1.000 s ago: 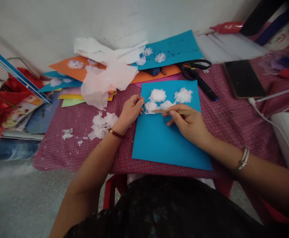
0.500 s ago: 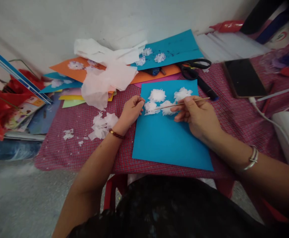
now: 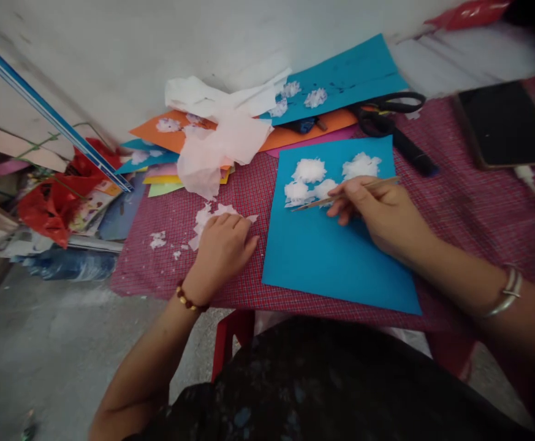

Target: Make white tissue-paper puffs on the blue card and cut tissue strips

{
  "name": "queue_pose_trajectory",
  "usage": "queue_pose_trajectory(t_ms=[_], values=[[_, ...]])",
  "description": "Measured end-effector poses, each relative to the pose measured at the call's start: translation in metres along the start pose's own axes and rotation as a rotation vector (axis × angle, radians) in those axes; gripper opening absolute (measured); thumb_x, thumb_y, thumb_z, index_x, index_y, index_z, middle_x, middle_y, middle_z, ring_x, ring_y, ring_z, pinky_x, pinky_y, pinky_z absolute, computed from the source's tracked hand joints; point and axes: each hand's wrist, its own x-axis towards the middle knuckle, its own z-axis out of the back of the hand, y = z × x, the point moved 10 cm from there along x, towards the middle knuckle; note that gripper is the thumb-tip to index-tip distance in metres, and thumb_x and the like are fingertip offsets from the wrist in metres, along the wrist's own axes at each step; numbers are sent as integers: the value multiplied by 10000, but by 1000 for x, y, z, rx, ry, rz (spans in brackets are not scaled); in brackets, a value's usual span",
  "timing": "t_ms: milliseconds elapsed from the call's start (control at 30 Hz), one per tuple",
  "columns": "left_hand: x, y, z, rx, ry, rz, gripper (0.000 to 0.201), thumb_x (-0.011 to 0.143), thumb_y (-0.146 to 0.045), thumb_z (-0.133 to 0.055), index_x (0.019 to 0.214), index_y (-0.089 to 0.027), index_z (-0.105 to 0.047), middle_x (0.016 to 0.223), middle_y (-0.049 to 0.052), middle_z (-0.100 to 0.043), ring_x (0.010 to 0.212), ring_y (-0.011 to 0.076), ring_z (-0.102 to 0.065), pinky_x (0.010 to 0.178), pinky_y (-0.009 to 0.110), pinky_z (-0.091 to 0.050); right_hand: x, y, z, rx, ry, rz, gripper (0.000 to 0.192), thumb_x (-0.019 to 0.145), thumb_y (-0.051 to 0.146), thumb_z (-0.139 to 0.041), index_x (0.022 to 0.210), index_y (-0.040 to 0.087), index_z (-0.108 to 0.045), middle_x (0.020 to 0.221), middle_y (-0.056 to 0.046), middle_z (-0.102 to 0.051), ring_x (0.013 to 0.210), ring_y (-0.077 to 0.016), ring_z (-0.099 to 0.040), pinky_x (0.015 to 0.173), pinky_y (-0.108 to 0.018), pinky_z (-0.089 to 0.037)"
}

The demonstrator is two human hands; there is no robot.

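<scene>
My right hand (image 3: 377, 211) pinches a thin paintbrush (image 3: 317, 204), its tip low over the blue sheet of paper (image 3: 336, 257), just below the white tufts. Several fluffy white tissue tufts (image 3: 309, 170) sit along the sheet's upper part; my fingers partly cover one. To the left, my left hand (image 3: 225, 245) rests over a pile of torn white tissue pieces (image 3: 203, 217), thumb apart and fingers extended. Its fingertips are partly hidden against the pile. A smaller tissue clump (image 3: 158, 239) and crumbs lie farther left on the checked red tablecloth (image 3: 157, 269).
Behind the sheet lie black scissors (image 3: 387, 113), a dark marker (image 3: 414, 154), a crumpled pale tissue sheet (image 3: 223, 138) and another blue sheet with tufts (image 3: 345, 73). A phone (image 3: 510, 125) with a cable is at right. A plastic bottle (image 3: 72, 263) lies beyond the left table edge.
My left hand has left the blue sheet's left edge and moved down-left onto the torn tissue pieces. The brush tip has shifted slightly below the tufts. The view has turned left.
</scene>
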Motion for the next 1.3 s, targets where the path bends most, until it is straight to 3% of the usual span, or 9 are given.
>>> queue_pose_trajectory(t_ms=[167, 367, 433, 533, 633, 700, 933, 1067, 1300], values=[[2, 3, -17, 85, -42, 35, 225, 950, -256, -464, 786, -199, -608, 824, 111, -671, 795, 257, -569, 759, 409, -426, -2, 3, -8, -105, 43, 58, 303, 906, 528, -599, 868, 252, -718, 805, -20, -750, 536, -126, -605, 543, -303, -519], [40, 18, 21, -324, -213, 66, 177, 807, -160, -549, 658, -211, -469, 694, 18, -549, 703, 161, -517, 682, 314, -415, 0, -3, -2, -83, -22, 38, 261, 921, 491, -593, 897, 264, -720, 854, -20, -767, 533, -135, -633, 564, -324, -551], [59, 15, 16, -566, -110, 47, 136, 766, -142, -551, 668, -208, -484, 655, -3, -526, 634, 129, -485, 600, 277, -387, 1, -4, 0, -50, -43, 30, 250, 919, 483, -600, 879, 268, -721, 859, -23, -768, 531, -136, -633, 566, -326, -551], [83, 0, -6, -856, 147, -3, 75, 749, -173, -592, 706, -203, -539, 625, -19, -531, 576, 101, -463, 526, 236, -352, 2, -7, 1, -5, -52, 11, 240, 915, 479, -607, 867, 274, -723, 840, -24, -768, 529, -144, -633, 543, -323, -543], [94, -16, -33, -933, 398, -59, 52, 738, -233, -656, 739, -193, -622, 638, -13, -582, 572, 93, -491, 517, 221, -370, 3, -8, 2, -2, -58, -16, 244, 920, 480, -600, 865, 276, -722, 841, -29, -770, 529, -145, -636, 528, -321, -541], [96, -21, -48, -914, 473, -68, 91, 749, -275, -665, 754, -184, -674, 644, -3, -612, 564, 90, -498, 514, 221, -376, 4, -8, 2, 2, -58, -29, 242, 923, 477, -596, 868, 277, -719, 846, -32, -770, 528, -143, -637, 527, -319, -541], [99, -10, -54, -858, 260, 17, 110, 749, -260, -654, 684, -176, -630, 630, -9, -598, 559, 75, -487, 494, 202, -360, 1, 0, 6, -54, -69, -6, 331, 950, 546, -523, 896, 268, -695, 803, -31, -739, 520, -135, -605, 517, -312, -512], [101, -9, -54, -827, 227, 11, 145, 749, -242, -643, 640, -181, -569, 577, -27, -544, 532, 75, -462, 502, 216, -350, -6, 17, 10, -106, -122, 95, 342, 949, 571, -512, 876, 276, -668, 792, -26, -714, 561, -147, -612, 582, -336, -530], [102, -8, -54, -803, 180, 33, 95, 728, -196, -624, 646, -172, -582, 611, -19, -577, 563, 83, -488, 531, 225, -354, -10, 17, -10, -252, 11, 149, 268, 952, 498, -532, 896, 280, -678, 820, -21, -706, 600, -154, -625, 588, -333, -543]])
